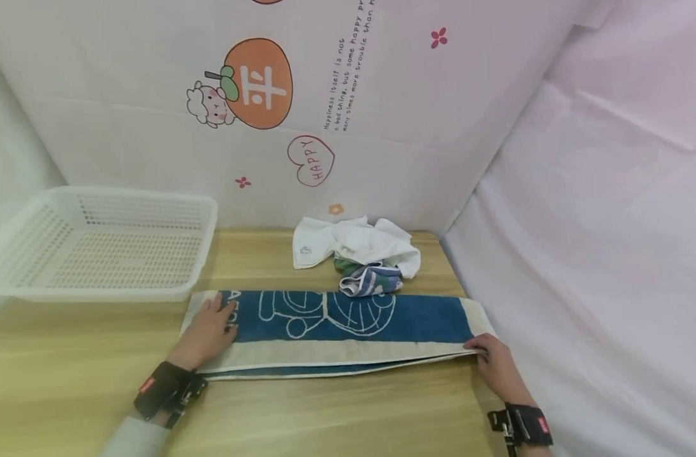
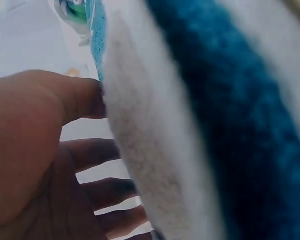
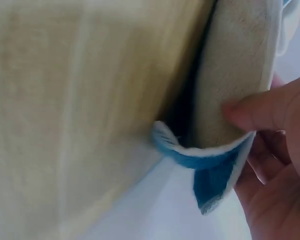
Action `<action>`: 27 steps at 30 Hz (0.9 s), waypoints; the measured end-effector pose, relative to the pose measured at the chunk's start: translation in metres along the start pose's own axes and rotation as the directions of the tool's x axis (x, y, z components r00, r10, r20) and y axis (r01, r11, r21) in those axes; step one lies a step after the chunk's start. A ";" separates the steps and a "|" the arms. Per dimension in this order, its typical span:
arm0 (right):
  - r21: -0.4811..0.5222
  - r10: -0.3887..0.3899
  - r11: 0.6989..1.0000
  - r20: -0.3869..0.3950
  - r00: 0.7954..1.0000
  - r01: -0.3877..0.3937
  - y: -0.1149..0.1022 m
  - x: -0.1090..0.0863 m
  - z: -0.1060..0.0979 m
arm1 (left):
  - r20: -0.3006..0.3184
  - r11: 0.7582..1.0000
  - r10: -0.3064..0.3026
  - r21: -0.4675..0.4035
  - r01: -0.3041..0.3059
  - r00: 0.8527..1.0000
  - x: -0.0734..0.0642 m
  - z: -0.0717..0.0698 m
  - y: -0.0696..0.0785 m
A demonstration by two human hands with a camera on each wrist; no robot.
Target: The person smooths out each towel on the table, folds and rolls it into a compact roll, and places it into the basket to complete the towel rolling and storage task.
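Note:
A folded blue towel (image 1: 427,317) with cream borders and a pale line drawing lies lengthwise across the table. My left hand (image 1: 207,333) rests on its left end, fingers spread and fairly straight; in the left wrist view the thumb and fingertips of that hand (image 2: 45,145) touch the towel's pale edge (image 2: 140,130). At the near right corner my right hand (image 1: 496,362) pinches the layered edge. The right wrist view shows the thumb of this hand (image 3: 280,145) on the cream face, other fingers behind, and the folded layers (image 3: 215,160) gaping apart.
Behind the towel, a crumpled white cloth (image 1: 370,241) and a striped blue-green cloth (image 1: 373,281) are bunched together, the striped one against its far edge. A white perforated plastic basket (image 1: 202,254) stands at the left. White sheeting (image 1: 582,222) borders the wooden table (image 1: 336,419).

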State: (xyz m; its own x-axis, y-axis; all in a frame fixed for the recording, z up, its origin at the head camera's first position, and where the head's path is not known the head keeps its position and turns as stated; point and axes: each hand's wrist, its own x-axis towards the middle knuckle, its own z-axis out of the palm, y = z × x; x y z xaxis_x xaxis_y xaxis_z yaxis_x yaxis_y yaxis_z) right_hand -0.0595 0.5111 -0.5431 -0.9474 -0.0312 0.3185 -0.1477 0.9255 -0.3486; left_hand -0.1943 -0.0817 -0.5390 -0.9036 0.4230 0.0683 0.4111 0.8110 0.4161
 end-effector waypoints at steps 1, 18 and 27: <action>0.003 0.008 1.000 0.004 1.000 -0.008 0.000 -0.001 0.000 | -0.010 1.000 0.002 0.004 -0.002 1.000 -0.001 0.000 0.000; 0.142 -0.094 0.988 0.207 0.974 0.065 -0.063 0.020 0.042 | 0.048 0.933 0.340 0.110 -0.343 0.939 -0.013 0.017 0.065; 0.118 -0.078 0.991 0.171 0.982 0.058 -0.079 0.013 0.031 | 0.017 0.944 0.321 0.071 -0.322 0.947 -0.022 0.002 0.075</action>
State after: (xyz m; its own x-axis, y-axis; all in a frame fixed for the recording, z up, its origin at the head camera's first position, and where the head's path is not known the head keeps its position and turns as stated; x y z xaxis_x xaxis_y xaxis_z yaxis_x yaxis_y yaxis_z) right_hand -0.0692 0.4257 -0.5381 -0.9675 -0.1677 0.1891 -0.2352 0.8713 -0.4307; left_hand -0.1436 -0.0289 -0.5109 -0.7213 0.6681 0.1826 0.6874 0.6585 0.3063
